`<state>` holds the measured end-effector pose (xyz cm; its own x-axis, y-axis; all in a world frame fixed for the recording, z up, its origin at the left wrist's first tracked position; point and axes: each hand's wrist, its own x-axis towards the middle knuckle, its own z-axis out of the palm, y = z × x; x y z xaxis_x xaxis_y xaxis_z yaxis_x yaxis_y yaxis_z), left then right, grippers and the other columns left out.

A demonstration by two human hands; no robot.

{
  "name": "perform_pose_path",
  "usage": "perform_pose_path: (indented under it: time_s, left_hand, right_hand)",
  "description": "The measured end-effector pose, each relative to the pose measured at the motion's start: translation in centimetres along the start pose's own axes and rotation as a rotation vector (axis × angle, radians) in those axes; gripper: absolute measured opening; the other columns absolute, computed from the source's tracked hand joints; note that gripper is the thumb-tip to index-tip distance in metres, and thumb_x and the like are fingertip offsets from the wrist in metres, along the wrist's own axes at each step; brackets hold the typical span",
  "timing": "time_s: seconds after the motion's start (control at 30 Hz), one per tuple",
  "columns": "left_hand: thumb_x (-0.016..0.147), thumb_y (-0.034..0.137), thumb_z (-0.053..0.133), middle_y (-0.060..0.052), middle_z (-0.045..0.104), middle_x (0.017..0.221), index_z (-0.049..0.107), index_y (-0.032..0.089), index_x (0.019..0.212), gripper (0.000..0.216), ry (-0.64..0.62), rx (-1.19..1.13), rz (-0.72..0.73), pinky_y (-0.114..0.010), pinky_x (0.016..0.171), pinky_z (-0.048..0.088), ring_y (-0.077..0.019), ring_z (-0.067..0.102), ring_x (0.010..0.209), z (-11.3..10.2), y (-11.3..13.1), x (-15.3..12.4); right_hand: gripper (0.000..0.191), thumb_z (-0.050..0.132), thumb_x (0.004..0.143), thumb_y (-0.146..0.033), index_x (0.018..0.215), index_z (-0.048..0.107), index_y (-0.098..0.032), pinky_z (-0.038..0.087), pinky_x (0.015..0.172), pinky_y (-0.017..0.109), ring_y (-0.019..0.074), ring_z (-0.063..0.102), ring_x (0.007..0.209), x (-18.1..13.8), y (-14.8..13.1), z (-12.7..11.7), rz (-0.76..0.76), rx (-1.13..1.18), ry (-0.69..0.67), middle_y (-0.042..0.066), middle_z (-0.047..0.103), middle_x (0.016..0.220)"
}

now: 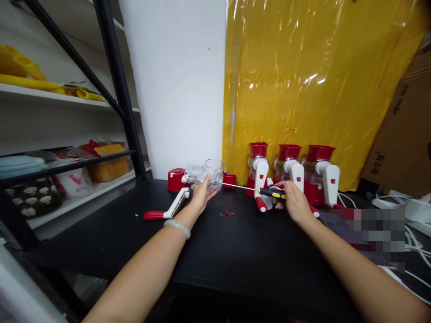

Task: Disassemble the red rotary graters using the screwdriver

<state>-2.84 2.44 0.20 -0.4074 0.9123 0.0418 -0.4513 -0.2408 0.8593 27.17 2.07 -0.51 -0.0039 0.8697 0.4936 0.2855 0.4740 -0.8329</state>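
My left hand is closed around a clear plastic grater housing, lifted over the black table. In my right hand is a screwdriver with a black and yellow handle, its long shaft pointing left and its tip close to the housing; whether it touches a screw cannot be made out. Left of my left hand lies a white crank handle with a red grip. Behind it stands a red base. Small red pieces and tiny screws lie between my hands.
Three red and white rotary graters stand at the back right before a yellow plastic curtain. A black-framed shelf rises at the left. White cables and a cardboard box are on the right.
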Motion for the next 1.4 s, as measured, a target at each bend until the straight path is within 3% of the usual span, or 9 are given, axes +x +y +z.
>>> perform_pose_path:
  time_s: [0.13,0.33,0.53,0.73,0.87,1.0,1.1,1.23,1.4]
  left_hand:
    - [0.070,0.044,0.084,0.000,0.068,0.080,0.047,0.023,0.112,0.060,0.013,0.013,-0.019,-0.042,0.080,0.058,-0.0177,0.071,0.066,0.1,0.0,-0.1]
    - [0.073,0.045,0.081,-0.005,0.071,0.087,0.049,0.021,0.114,0.057,0.005,0.019,-0.036,-0.040,0.078,0.059,-0.0177,0.071,0.068,0.0,0.1,0.0]
    - [0.072,0.044,0.082,-0.005,0.071,0.085,0.050,0.021,0.112,0.057,0.006,0.006,-0.050,-0.038,0.078,0.058,-0.0176,0.071,0.069,0.0,0.1,-0.1]
    - [0.071,0.046,0.082,-0.005,0.070,0.085,0.049,0.021,0.114,0.059,0.013,0.021,-0.046,-0.039,0.079,0.058,-0.0175,0.070,0.068,0.0,-0.1,0.0]
    - [0.072,0.045,0.082,-0.005,0.071,0.089,0.050,0.022,0.116,0.059,0.018,0.030,-0.047,-0.039,0.080,0.058,-0.0181,0.071,0.072,0.0,-0.2,0.1]
    - [0.074,0.045,0.080,-0.008,0.072,0.092,0.052,0.020,0.118,0.058,0.011,0.006,-0.059,-0.037,0.080,0.059,-0.0192,0.072,0.077,-0.2,0.0,0.3]
    - [0.077,0.045,0.078,-0.010,0.073,0.097,0.053,0.019,0.119,0.055,0.015,-0.023,-0.063,-0.036,0.081,0.059,-0.0200,0.073,0.081,-0.3,0.1,0.4]
    - [0.079,0.045,0.075,-0.011,0.073,0.100,0.053,0.020,0.122,0.054,0.023,-0.031,-0.073,-0.035,0.082,0.059,-0.0191,0.073,0.082,-0.4,0.2,0.5]
    - [0.081,0.048,0.072,-0.013,0.072,0.105,0.052,0.019,0.126,0.057,-0.031,-0.025,-0.077,-0.039,0.083,0.058,-0.0212,0.073,0.082,-0.4,0.7,0.3]
  right_hand:
    - [0.050,0.050,0.082,-0.073,0.091,0.058,-0.024,0.045,0.051,0.034,0.0167,0.054,0.045,0.0,-0.3,0.1,-0.008,-0.073,0.065,0.001,0.062,0.065]
    - [0.054,0.073,0.066,-0.067,0.094,0.060,-0.023,0.049,0.056,0.030,0.0154,0.059,0.062,0.5,-0.2,0.7,0.003,0.227,0.094,0.001,0.061,0.079]
    - [0.048,0.086,0.060,-0.048,0.096,0.064,-0.026,0.051,0.058,0.026,0.0143,0.062,0.074,0.6,-0.3,0.8,0.139,0.611,0.075,-0.001,0.061,0.090]
    - [0.049,0.090,0.057,-0.034,0.099,0.066,-0.027,0.052,0.066,0.023,0.0127,0.062,0.079,0.1,-0.9,0.4,0.193,0.735,-0.008,-0.001,0.063,0.093]
    - [0.047,0.088,0.059,-0.037,0.099,0.065,-0.029,0.053,0.071,0.025,0.0141,0.061,0.084,0.2,-0.6,0.4,0.121,0.679,-0.028,-0.001,0.062,0.094]
    - [0.040,0.068,0.076,-0.061,0.095,0.065,-0.026,0.053,0.071,0.033,0.0198,0.061,0.087,0.4,0.1,0.3,0.007,0.350,0.019,0.003,0.063,0.099]
    - [0.046,0.050,0.086,-0.068,0.095,0.063,-0.025,0.050,0.068,0.035,0.0188,0.061,0.070,0.2,0.1,0.3,-0.027,0.145,-0.035,0.002,0.064,0.078]
    - [0.043,0.054,0.084,-0.066,0.091,0.058,-0.024,0.046,0.061,0.032,0.0171,0.055,0.055,-0.2,-0.4,0.5,-0.013,0.105,-0.111,-0.003,0.056,0.054]
    - [0.048,0.065,0.074,-0.067,0.091,0.061,-0.023,0.049,0.062,0.032,0.0169,0.058,0.059,0.0,-0.7,0.7,0.029,0.163,-0.061,-0.001,0.063,0.065]
